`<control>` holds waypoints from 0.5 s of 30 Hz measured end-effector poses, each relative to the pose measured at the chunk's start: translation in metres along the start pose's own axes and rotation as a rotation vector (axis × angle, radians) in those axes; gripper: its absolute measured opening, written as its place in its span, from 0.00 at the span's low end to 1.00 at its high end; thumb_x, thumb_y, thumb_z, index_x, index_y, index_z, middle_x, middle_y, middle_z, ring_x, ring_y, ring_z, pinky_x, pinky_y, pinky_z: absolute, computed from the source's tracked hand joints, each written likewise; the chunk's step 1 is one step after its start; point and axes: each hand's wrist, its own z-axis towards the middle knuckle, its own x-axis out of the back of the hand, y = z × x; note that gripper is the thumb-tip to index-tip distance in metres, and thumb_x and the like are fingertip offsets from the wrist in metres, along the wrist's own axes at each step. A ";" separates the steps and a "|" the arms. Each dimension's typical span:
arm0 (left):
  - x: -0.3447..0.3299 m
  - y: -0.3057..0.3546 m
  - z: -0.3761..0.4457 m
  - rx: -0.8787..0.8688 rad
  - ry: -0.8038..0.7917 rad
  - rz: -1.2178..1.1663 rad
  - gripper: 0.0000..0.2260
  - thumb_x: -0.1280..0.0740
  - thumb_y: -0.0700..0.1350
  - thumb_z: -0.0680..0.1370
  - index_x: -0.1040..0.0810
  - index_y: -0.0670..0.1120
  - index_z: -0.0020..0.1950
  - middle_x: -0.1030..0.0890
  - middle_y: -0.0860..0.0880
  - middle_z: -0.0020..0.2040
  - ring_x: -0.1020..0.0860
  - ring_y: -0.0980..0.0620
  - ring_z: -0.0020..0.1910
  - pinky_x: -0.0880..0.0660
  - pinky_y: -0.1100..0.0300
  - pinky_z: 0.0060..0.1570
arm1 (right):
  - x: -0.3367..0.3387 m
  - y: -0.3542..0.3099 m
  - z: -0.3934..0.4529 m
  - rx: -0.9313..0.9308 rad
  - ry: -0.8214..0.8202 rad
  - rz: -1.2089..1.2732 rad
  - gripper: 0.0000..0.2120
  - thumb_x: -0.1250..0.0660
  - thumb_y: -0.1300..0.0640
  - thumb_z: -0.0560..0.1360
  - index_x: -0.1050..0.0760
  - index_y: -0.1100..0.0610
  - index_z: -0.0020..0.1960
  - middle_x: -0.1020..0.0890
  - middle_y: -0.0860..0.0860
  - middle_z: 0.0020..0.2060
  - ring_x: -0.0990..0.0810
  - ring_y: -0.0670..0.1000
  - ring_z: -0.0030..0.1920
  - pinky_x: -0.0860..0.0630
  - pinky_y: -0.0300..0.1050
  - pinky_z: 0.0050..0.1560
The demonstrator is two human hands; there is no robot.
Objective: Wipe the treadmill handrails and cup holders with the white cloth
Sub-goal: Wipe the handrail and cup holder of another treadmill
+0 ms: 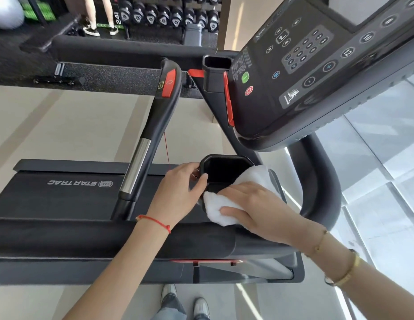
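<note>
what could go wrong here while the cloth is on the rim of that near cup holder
1. The white cloth is pressed only on the rim of the near cup holder by the right hand; the dark inside may go unwiped.
2. The left hand grips the same rim, so that patch could be missed.
3. A thin red cord hangs close by the left hand; a sweep might snag it.

Crumpled white cloth draped over the near black cup holder's rim, beside the handrail.
</note>
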 end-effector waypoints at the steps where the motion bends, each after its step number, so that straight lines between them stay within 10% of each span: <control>1: 0.000 0.000 0.000 0.004 -0.005 -0.001 0.11 0.36 0.50 0.78 0.20 0.49 0.58 0.18 0.55 0.48 0.21 0.57 0.46 0.22 0.55 0.50 | -0.005 -0.004 0.003 -0.013 0.015 0.018 0.16 0.42 0.47 0.81 0.25 0.56 0.60 0.19 0.50 0.50 0.23 0.53 0.50 0.30 0.44 0.56; 11: 0.000 0.000 -0.001 0.034 -0.003 0.002 0.11 0.36 0.50 0.78 0.20 0.50 0.56 0.19 0.56 0.45 0.22 0.60 0.43 0.24 0.62 0.45 | 0.020 0.007 0.015 -0.225 0.559 0.378 0.09 0.37 0.57 0.79 0.26 0.48 0.58 0.22 0.34 0.38 0.24 0.32 0.44 0.34 0.22 0.44; 15: 0.001 0.002 -0.002 0.056 -0.013 0.024 0.08 0.37 0.53 0.77 0.22 0.52 0.48 0.22 0.58 0.40 0.23 0.57 0.38 0.24 0.57 0.40 | 0.017 0.017 0.066 -0.091 0.243 0.144 0.15 0.39 0.57 0.81 0.29 0.58 0.67 0.22 0.49 0.56 0.24 0.48 0.59 0.31 0.38 0.59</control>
